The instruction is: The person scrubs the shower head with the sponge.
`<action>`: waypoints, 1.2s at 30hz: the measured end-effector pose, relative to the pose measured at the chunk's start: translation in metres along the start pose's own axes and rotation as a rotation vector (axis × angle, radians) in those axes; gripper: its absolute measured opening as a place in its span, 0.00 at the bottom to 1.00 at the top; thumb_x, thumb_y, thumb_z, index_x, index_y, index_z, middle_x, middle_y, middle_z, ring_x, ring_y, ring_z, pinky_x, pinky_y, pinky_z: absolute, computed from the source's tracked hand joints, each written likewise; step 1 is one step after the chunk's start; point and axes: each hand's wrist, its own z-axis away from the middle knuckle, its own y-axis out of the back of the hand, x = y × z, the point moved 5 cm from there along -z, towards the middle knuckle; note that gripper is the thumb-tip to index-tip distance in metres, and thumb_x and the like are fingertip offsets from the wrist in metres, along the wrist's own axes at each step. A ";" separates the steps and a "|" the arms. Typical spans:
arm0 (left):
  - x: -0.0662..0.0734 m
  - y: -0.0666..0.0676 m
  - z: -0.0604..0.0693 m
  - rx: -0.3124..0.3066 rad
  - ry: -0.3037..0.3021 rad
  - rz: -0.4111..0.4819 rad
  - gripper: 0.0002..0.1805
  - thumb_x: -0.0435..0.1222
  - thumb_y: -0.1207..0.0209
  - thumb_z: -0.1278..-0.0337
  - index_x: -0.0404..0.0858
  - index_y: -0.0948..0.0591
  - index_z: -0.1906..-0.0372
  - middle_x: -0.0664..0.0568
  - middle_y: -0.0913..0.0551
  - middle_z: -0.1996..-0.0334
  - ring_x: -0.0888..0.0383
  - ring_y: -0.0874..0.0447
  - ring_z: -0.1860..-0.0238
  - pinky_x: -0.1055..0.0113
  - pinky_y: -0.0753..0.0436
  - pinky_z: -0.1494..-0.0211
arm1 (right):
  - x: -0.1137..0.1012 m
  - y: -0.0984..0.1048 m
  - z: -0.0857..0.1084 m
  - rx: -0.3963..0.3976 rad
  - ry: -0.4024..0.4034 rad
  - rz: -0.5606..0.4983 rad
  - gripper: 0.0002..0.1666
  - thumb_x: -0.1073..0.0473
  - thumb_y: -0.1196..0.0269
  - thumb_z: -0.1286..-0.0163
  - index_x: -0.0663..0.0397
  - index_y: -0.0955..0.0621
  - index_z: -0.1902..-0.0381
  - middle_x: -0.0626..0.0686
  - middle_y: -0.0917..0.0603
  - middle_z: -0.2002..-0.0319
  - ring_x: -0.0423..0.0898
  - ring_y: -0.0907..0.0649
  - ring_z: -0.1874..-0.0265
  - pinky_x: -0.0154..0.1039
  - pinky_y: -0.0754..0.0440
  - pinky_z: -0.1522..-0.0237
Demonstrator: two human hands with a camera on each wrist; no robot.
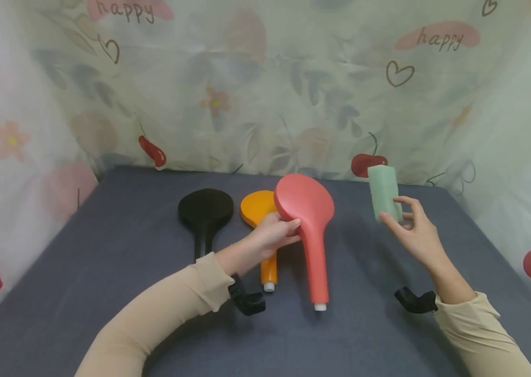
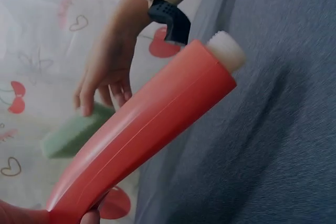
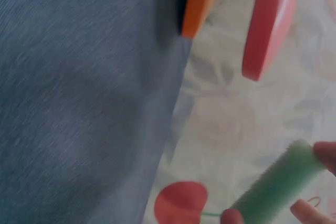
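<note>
My left hand (image 1: 272, 235) grips a coral-red shower head (image 1: 307, 209) by its neck and holds it above the table, handle pointing down towards me. Its white threaded end (image 2: 227, 51) shows in the left wrist view. With thumb and fingers, my right hand (image 1: 418, 233) pinches a light green sponge block (image 1: 382, 188), raised off the table to the right. Beneath and behind the left hand lies an orange shower head (image 1: 254, 208), partly covered by that hand. Farther left rests a black shower head (image 1: 205, 209), the end of its handle hidden by the left sleeve.
A dark grey cloth (image 1: 355, 340) covers the table. Patterned fabric (image 1: 265, 104) hangs behind the table and along both sides. Each wrist carries a black camera mount, such as the one on the right wrist (image 1: 413, 301).
</note>
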 end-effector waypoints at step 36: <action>-0.037 -0.044 -0.076 -0.025 0.139 -0.080 0.22 0.31 0.47 0.36 0.29 0.32 0.39 0.41 0.20 0.48 0.54 0.17 0.52 0.62 0.21 0.44 | 0.041 -0.003 -0.017 -0.023 -0.103 0.416 0.43 0.32 0.51 0.35 0.54 0.41 0.34 0.77 0.32 0.44 0.70 0.25 0.55 0.53 0.27 0.71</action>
